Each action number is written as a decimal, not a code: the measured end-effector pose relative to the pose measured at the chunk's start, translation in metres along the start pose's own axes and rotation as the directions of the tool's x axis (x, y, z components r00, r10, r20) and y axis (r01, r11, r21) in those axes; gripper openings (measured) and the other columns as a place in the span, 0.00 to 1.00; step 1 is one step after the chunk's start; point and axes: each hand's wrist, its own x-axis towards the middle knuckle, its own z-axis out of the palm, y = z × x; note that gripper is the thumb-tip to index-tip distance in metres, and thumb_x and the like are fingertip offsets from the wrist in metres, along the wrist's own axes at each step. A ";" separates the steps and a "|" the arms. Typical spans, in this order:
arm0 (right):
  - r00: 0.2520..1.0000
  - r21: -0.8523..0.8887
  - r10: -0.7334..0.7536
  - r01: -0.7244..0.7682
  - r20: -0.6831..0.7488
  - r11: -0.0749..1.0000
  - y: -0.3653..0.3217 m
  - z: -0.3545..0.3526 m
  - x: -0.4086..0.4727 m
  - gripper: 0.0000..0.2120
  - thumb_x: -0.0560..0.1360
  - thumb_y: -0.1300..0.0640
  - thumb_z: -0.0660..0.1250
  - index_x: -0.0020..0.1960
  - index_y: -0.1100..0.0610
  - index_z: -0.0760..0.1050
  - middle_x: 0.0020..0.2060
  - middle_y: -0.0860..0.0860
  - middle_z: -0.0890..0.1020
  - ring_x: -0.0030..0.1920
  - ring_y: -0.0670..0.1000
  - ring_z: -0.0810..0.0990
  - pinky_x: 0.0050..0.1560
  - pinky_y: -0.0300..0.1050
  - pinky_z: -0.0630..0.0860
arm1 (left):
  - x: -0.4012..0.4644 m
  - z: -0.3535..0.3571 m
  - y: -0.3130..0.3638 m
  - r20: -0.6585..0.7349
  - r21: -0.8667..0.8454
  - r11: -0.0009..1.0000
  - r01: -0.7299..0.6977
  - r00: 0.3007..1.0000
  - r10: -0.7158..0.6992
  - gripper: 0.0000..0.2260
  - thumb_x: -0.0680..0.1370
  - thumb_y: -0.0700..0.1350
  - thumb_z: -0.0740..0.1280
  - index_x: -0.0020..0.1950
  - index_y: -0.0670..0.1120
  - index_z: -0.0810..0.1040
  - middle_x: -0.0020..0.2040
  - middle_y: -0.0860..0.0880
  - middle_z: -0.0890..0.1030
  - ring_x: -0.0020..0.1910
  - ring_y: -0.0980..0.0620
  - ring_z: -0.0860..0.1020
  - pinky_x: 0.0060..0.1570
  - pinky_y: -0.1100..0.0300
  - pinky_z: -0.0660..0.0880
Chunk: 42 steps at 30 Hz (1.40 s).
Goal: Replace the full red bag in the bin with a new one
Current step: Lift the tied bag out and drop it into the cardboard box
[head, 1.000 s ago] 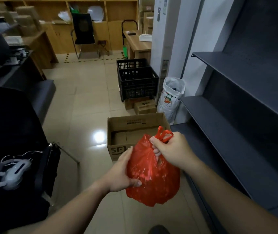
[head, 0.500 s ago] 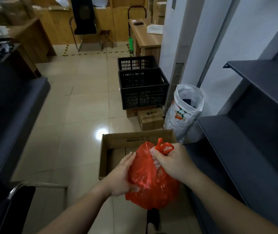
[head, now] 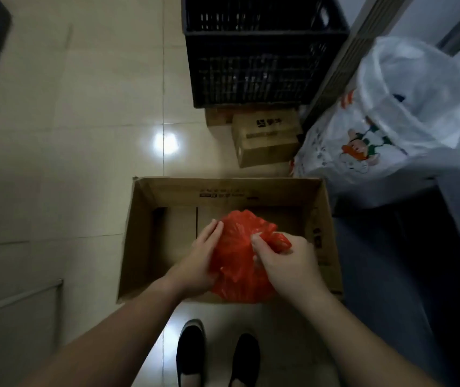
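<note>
A full red plastic bag (head: 237,263) hangs over the near part of an open cardboard box (head: 139,219) on the floor. My right hand (head: 284,263) is closed around the bag's tied handles at its top right. My left hand (head: 198,261) lies flat against the bag's left side and cups it. Whether the bag's underside rests on the box floor is hidden. No bin and no new bag are in view.
A black plastic crate (head: 256,51) stands beyond the box, with small cardboard boxes (head: 265,138) in front of it. A white printed sack (head: 385,127) leans at the right beside dark grey shelving (head: 419,275). My two black shoes (head: 217,356) stand on the tiled floor.
I have stepped up to the cardboard box and tilted my view down. The red bag has moved forward and down, from above the box's near edge to inside its opening.
</note>
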 end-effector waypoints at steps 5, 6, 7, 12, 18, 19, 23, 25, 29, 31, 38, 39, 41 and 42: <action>0.988 0.034 0.154 -0.153 -0.025 0.988 0.105 0.077 0.116 0.16 0.79 0.47 0.68 0.37 0.54 0.83 0.33 0.49 0.86 0.36 0.44 0.85 0.38 0.39 0.79 | 0.108 0.065 -0.118 0.008 -0.051 0.998 0.047 0.999 -0.047 0.53 0.71 0.49 0.76 0.80 0.53 0.37 0.81 0.55 0.39 0.79 0.51 0.47 0.76 0.48 0.59; 0.981 0.042 0.190 -0.188 -0.039 0.981 0.124 0.090 0.135 0.15 0.79 0.47 0.68 0.37 0.54 0.82 0.33 0.50 0.86 0.37 0.46 0.85 0.40 0.43 0.81 | 0.125 0.078 -0.138 0.011 -0.059 0.997 0.057 0.998 -0.056 0.54 0.71 0.48 0.76 0.80 0.53 0.37 0.81 0.54 0.39 0.79 0.51 0.47 0.76 0.48 0.59; 0.974 0.054 0.218 -0.215 -0.058 0.975 0.143 0.102 0.154 0.15 0.78 0.48 0.68 0.37 0.54 0.82 0.33 0.50 0.86 0.38 0.48 0.86 0.43 0.48 0.83 | 0.141 0.091 -0.157 0.012 -0.064 0.996 0.061 0.998 -0.060 0.54 0.70 0.47 0.76 0.80 0.53 0.37 0.81 0.53 0.40 0.79 0.50 0.48 0.77 0.48 0.58; 0.950 0.081 0.299 -0.292 -0.088 0.953 0.206 0.146 0.217 0.15 0.77 0.48 0.70 0.35 0.55 0.82 0.32 0.50 0.87 0.37 0.50 0.87 0.48 0.56 0.85 | 0.195 0.137 -0.230 0.012 -0.044 0.995 0.089 0.996 -0.088 0.53 0.71 0.47 0.75 0.80 0.54 0.37 0.81 0.53 0.40 0.80 0.49 0.46 0.77 0.46 0.56; 0.949 0.043 0.311 -0.309 -0.055 0.950 0.235 0.170 0.242 0.13 0.77 0.46 0.69 0.40 0.53 0.82 0.37 0.50 0.86 0.41 0.51 0.87 0.48 0.55 0.85 | 0.214 0.153 -0.260 0.044 -0.026 0.992 0.124 0.991 -0.123 0.54 0.70 0.46 0.76 0.80 0.55 0.37 0.81 0.52 0.38 0.79 0.49 0.45 0.77 0.45 0.57; 0.954 0.030 0.296 -0.295 -0.050 0.955 0.235 0.172 0.243 0.12 0.77 0.45 0.69 0.41 0.52 0.82 0.38 0.50 0.86 0.41 0.50 0.86 0.48 0.55 0.85 | 0.215 0.152 -0.262 0.048 -0.021 0.992 0.126 0.991 -0.125 0.54 0.70 0.48 0.77 0.80 0.54 0.37 0.81 0.51 0.39 0.80 0.49 0.45 0.77 0.46 0.57; 0.963 0.036 0.266 -0.265 -0.034 0.964 0.223 0.169 0.235 0.11 0.77 0.49 0.71 0.57 0.50 0.83 0.47 0.49 0.87 0.48 0.50 0.86 0.53 0.53 0.84 | 0.209 0.140 -0.253 0.049 0.061 0.989 0.135 0.989 -0.138 0.49 0.69 0.54 0.73 0.81 0.48 0.46 0.82 0.47 0.45 0.80 0.47 0.49 0.77 0.49 0.58; 0.957 0.061 0.290 -0.289 -0.017 0.955 0.210 0.160 0.222 0.15 0.77 0.50 0.71 0.63 0.50 0.81 0.47 0.48 0.86 0.48 0.48 0.86 0.53 0.51 0.84 | 0.200 0.129 -0.236 0.026 0.099 0.984 0.146 0.989 -0.149 0.46 0.68 0.54 0.70 0.81 0.45 0.50 0.81 0.44 0.53 0.80 0.46 0.53 0.77 0.51 0.56; 0.943 0.098 0.332 -0.330 -0.008 0.939 0.173 0.114 0.177 0.17 0.78 0.52 0.70 0.66 0.49 0.77 0.45 0.45 0.84 0.48 0.44 0.83 0.55 0.48 0.83 | 0.167 0.104 -0.166 0.046 0.164 0.979 0.124 0.990 -0.133 0.43 0.71 0.48 0.73 0.80 0.49 0.54 0.80 0.49 0.56 0.79 0.50 0.54 0.77 0.58 0.52; 0.923 0.132 0.383 -0.376 -0.031 0.917 0.148 0.071 0.146 0.19 0.78 0.53 0.70 0.68 0.46 0.76 0.52 0.43 0.82 0.50 0.42 0.82 0.58 0.48 0.82 | 0.147 0.087 -0.110 0.124 0.164 0.984 0.072 0.988 -0.093 0.42 0.72 0.47 0.74 0.80 0.51 0.54 0.80 0.51 0.56 0.79 0.53 0.53 0.74 0.65 0.48; 0.862 0.158 0.358 -0.321 -0.360 0.934 0.023 -0.165 -0.028 0.20 0.79 0.54 0.70 0.70 0.51 0.75 0.61 0.48 0.80 0.54 0.45 0.80 0.56 0.41 0.78 | 0.074 -0.001 0.196 0.295 0.308 0.906 -0.292 0.934 0.200 0.33 0.75 0.50 0.71 0.77 0.52 0.60 0.71 0.58 0.62 0.74 0.59 0.60 0.70 0.70 0.53; 0.837 0.158 0.345 -0.307 -0.424 0.939 0.005 -0.194 -0.063 0.20 0.79 0.54 0.69 0.70 0.52 0.74 0.62 0.49 0.80 0.53 0.46 0.79 0.55 0.40 0.77 | 0.059 -0.011 0.250 0.316 0.327 0.875 -0.358 0.914 0.255 0.31 0.75 0.50 0.71 0.76 0.52 0.63 0.71 0.58 0.64 0.74 0.57 0.62 0.71 0.67 0.57; 0.779 0.161 0.320 -0.277 -0.539 0.947 -0.031 -0.240 -0.132 0.21 0.79 0.53 0.69 0.71 0.53 0.74 0.63 0.50 0.81 0.53 0.47 0.79 0.53 0.37 0.73 | 0.022 -0.026 0.351 0.349 0.330 0.806 -0.492 0.857 0.380 0.24 0.76 0.48 0.69 0.72 0.53 0.69 0.68 0.56 0.71 0.70 0.54 0.70 0.67 0.63 0.65; 0.745 0.166 0.314 -0.269 -0.589 0.949 -0.047 -0.259 -0.168 0.21 0.79 0.53 0.69 0.71 0.53 0.75 0.63 0.51 0.82 0.54 0.47 0.80 0.53 0.35 0.72 | 0.001 -0.031 0.394 0.365 0.318 0.774 -0.547 0.824 0.433 0.24 0.76 0.48 0.69 0.71 0.52 0.70 0.67 0.54 0.73 0.69 0.53 0.71 0.65 0.62 0.67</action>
